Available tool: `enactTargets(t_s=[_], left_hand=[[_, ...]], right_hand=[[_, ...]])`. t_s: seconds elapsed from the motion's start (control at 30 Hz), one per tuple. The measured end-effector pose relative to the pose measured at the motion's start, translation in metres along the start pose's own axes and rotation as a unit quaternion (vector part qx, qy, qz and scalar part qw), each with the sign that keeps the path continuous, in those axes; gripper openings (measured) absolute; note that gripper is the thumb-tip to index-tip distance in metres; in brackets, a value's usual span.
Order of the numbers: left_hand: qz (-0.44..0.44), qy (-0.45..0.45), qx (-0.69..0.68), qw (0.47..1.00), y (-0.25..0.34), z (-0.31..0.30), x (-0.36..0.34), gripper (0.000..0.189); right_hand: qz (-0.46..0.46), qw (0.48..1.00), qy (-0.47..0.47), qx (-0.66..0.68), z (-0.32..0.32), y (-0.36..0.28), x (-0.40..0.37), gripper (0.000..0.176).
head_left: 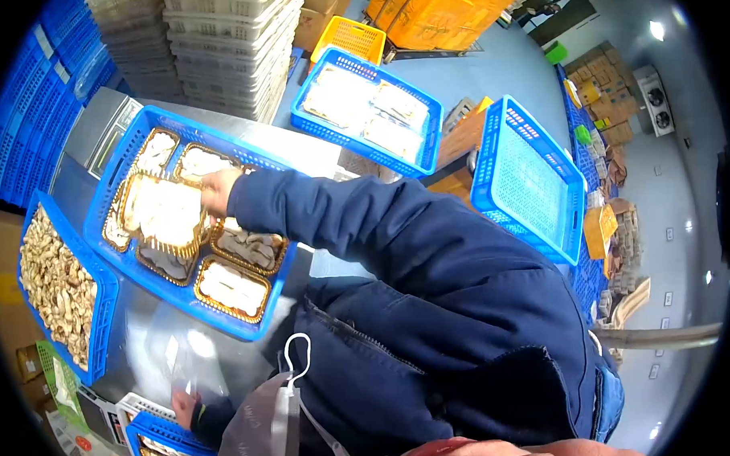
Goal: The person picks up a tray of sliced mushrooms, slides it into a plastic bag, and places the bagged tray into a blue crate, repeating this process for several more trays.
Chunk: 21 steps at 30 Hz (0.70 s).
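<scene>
My right hand [217, 193], in a navy sleeve, is closed on the edge of a gold-rimmed plastic food tray [162, 209]. Pale, overexposed contents fill this tray, which is held over a blue crate [256, 327]. Several similar trays lie in that crate; one has grey-brown, mushroom-like pieces [253, 248] and another pale pieces [232, 289]. Lower in the view, my left hand [185, 407] appears closed beside a sheen that may be clear plastic film. What its fingers hold cannot be made out. A hanging face mask [255, 421] covers part of that arm.
A blue crate of tan, mushroom-like pieces [57, 287] stands at the left of the metal table [144, 336]. Another filled blue crate [433, 149] and a blue crate with a bare mesh bottom [532, 178] are beyond my arm. White stacked baskets [230, 48] rise behind the table.
</scene>
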<state>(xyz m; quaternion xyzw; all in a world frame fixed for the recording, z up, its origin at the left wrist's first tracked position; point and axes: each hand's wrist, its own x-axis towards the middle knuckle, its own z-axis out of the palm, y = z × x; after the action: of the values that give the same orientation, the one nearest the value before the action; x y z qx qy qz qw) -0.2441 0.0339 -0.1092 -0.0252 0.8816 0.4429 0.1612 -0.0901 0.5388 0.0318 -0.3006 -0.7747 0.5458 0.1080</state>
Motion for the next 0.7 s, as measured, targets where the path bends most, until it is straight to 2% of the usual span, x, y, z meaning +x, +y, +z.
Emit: enactTargets(t_s=[0.07,0.13,0.17,0.2,0.23,0.27,0.3,0.37,0.43,0.47,0.5,0.6,0.7], left_hand=[[0.084,0.051,0.031,0.995,0.020,0.014,-0.016,0.035],[0.166,0.107,0.060,0.979,0.047,0.032,-0.031,0.033],[0.074,0.027,0.101,0.992,0.046,0.029,-0.023,0.036],[0.111,-0.166,-0.138,0.970,0.063,0.036,-0.033,0.037],[0.050,-0.359,-0.351,0.863,0.080,0.043,-0.042,0.038],[0.015,-0.415,-0.410,0.812,0.087,0.046,-0.053,0.038],[0.022,-0.412,-0.434,0.801,0.090,0.049,-0.062,0.037],[0.052,-0.312,-0.444,0.838,0.079,0.044,-0.083,0.037],[0.072,-0.233,-0.449,0.860,0.068,0.031,-0.096,0.036],[0.079,-0.199,-0.454,0.865,0.063,0.020,-0.103,0.035],[0.083,-0.169,-0.464,0.866,0.060,0.012,-0.107,0.035],[0.110,-0.120,-0.487,0.858,0.058,-0.002,-0.112,0.034],[0.132,-0.087,-0.481,0.862,0.047,-0.017,-0.125,0.033]], right_hand=[[0.010,0.996,-0.081,0.033,0.012,-0.031,-0.046,0.020],[0.013,0.971,-0.201,0.126,0.036,-0.046,-0.087,0.018],[0.040,0.957,-0.246,0.151,0.056,-0.050,-0.105,0.018],[0.068,0.938,-0.292,0.176,0.074,-0.053,-0.120,0.018],[0.074,0.932,-0.319,0.158,0.082,-0.063,-0.140,0.018],[0.081,0.923,-0.349,0.141,0.088,-0.073,-0.160,0.019],[0.096,0.907,-0.374,0.169,0.100,-0.070,-0.173,0.019],[0.077,0.901,-0.407,0.130,0.121,-0.067,-0.193,0.019],[0.151,0.872,-0.432,0.173,0.136,-0.063,-0.202,0.020],[0.134,0.889,-0.414,0.142,0.141,-0.065,-0.208,0.018],[0.158,0.880,-0.422,0.150,0.143,-0.066,-0.207,0.017],[0.212,0.874,-0.407,0.161,0.151,-0.059,-0.203,0.016],[0.199,0.884,-0.398,0.147,0.163,-0.061,-0.220,0.015]])
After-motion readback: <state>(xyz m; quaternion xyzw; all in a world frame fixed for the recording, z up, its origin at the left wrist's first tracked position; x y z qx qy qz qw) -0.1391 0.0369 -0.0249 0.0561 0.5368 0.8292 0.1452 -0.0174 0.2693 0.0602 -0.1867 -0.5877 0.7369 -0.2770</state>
